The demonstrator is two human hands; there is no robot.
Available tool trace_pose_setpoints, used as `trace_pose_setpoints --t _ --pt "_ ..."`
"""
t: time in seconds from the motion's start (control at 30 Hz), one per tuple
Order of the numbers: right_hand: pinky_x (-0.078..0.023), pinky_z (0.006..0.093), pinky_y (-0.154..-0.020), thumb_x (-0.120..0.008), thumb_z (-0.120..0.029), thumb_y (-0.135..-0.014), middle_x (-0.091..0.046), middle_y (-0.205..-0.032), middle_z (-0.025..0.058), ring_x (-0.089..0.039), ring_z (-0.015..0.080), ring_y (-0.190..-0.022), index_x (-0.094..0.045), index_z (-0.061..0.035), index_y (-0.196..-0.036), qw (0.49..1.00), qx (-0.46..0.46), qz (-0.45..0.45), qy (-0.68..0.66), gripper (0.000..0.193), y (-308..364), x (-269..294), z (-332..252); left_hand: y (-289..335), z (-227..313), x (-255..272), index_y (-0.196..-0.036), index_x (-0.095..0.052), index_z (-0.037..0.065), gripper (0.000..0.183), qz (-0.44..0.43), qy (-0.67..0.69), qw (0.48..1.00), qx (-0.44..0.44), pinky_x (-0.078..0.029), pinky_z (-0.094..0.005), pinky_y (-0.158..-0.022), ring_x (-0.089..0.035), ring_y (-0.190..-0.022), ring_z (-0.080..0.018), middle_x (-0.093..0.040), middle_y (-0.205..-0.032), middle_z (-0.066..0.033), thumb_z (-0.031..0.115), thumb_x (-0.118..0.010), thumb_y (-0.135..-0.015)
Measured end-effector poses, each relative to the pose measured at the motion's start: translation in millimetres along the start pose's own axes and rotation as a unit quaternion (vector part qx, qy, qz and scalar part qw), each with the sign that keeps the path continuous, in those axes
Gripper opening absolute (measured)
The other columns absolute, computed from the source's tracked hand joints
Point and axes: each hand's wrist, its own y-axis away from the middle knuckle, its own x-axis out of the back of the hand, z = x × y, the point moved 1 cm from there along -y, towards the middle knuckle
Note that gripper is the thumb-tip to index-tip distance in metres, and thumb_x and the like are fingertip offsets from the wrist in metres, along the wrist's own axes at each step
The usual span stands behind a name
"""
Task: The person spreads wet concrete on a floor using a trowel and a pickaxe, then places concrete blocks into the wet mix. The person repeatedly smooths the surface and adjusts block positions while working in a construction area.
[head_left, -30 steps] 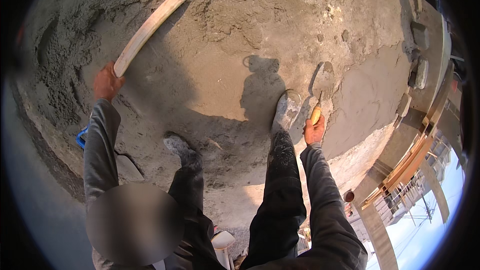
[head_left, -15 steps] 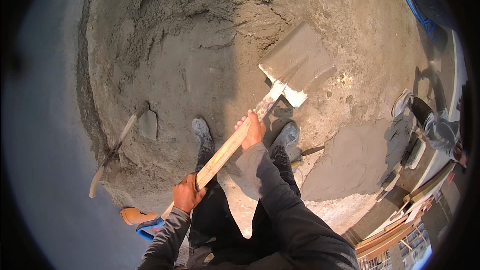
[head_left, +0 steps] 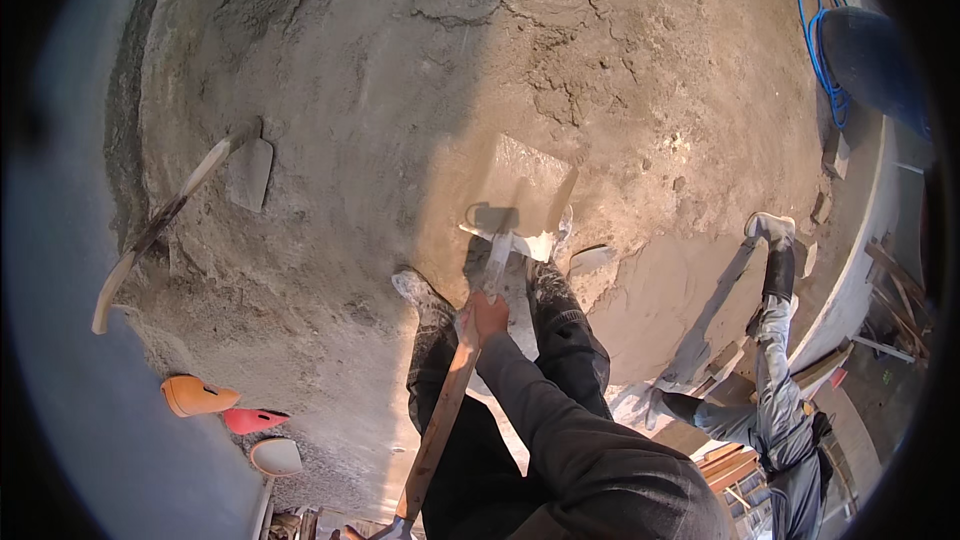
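My right hand (head_left: pixel 487 318) is closed around the wooden handle of a shovel (head_left: pixel 450 410), about a third of the way down from the blade. The flat blade (head_left: pixel 522 190) lies on the wet grey mortar (head_left: pixel 400 90), coated in the same mix. My left hand (head_left: pixel 385 531) shows only at the bottom edge, at the low end of the handle. My two mortar-caked boots (head_left: pixel 420 292) stand just behind the blade, one on each side of the handle.
A second long-handled tool (head_left: pixel 165 215) lies in the mortar at the left. Orange (head_left: pixel 195 395), red (head_left: pixel 250 421) and white (head_left: pixel 275 456) objects sit at the lower left. Another person (head_left: pixel 775 360) stands at the right. A blue hose (head_left: pixel 815 40) is coiled at the upper right.
The shovel has swung from pointing up-right to pointing straight ahead, its blade now flat on the mortar. My view has turned, and the person at the right has come further into view.
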Motion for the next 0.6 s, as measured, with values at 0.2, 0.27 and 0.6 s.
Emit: trace_pose_setpoints --t 0.2,0.27,0.6 --pt "-0.047 0.0373 -0.041 -0.065 -0.019 -0.084 -0.054 -0.067 0.0099 -0.055 0.0208 -0.047 -0.039 -0.0022 -0.111 0.997 0.046 -0.028 0.059 0.041 -64.2 2.4 -76.0 77.4 82.8 -60.4 -0.099 -0.051 0.006 0.049 -0.131 0.235 0.941 0.205 -0.041 -0.0435 -0.070 -0.050 -0.076 -0.0275 -0.052 -0.085 -0.0119 0.054 -0.056 -0.088" --pt "-0.049 0.0373 -0.043 -0.065 -0.021 -0.084 -0.055 -0.068 0.0098 -0.055 0.0205 -0.048 -0.040 -0.0010 -0.113 0.990 0.066 -0.029 0.117 0.043 -91.5 -17.8 -134.1 99.7 130.0 -75.4 -0.090 -0.050 0.004 0.051 -0.178 0.411 0.823 0.350 -0.043 -0.0416 -0.060 -0.050 -0.064 -0.0252 -0.051 -0.074 -0.0102 0.055 -0.054 -0.088" --pt "-0.052 0.0441 -0.076 -0.065 -0.017 -0.081 -0.061 -0.095 0.0295 -0.066 0.0385 -0.084 -0.041 0.0097 -0.109 0.772 0.455 0.091 0.434 0.046 -134.2 -129.1 -355.0 8.5 330.2 -63.2 -0.088 -0.059 0.004 0.058 -0.574 0.648 0.466 0.181 -0.051 -0.0332 -0.054 -0.057 -0.055 -0.0178 -0.055 -0.063 -0.0060 0.060 -0.045 -0.093"
